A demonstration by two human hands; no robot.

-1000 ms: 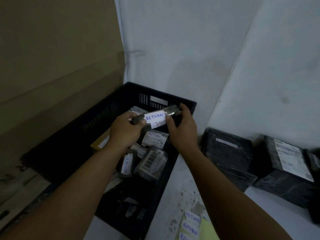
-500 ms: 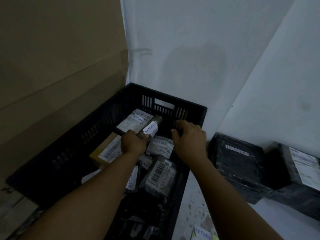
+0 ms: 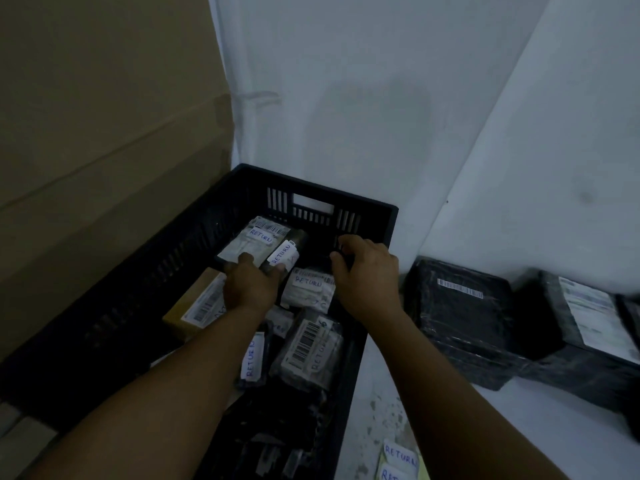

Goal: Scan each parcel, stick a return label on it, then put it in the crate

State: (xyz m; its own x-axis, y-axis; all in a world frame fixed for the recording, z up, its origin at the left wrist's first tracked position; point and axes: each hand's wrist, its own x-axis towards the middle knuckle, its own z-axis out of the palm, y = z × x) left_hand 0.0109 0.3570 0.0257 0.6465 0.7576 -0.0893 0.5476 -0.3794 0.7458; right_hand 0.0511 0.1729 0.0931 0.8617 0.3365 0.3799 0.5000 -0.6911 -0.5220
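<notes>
A black plastic crate (image 3: 389,220) stands on the floor and holds several wrapped parcels with white RETURN labels. My left hand (image 3: 250,287) is inside the crate and grips a small dark parcel (image 3: 290,249) with a RETURN label, low over the other parcels. My right hand (image 3: 367,275) hovers over the crate's right side with its fingers curled apart, holding nothing. A strip of loose RETURN labels (image 3: 400,460) lies on the floor at the bottom right.
Two black-wrapped parcels (image 3: 460,323) (image 3: 595,327) with shipping labels lie on the floor against the white wall at the right. A large cardboard box (image 3: 104,150) stands close along the crate's left side.
Both hands have dropped from above the crate into it. My right hand has let go of the labelled parcel, and my left hand has carried it down onto the pile.
</notes>
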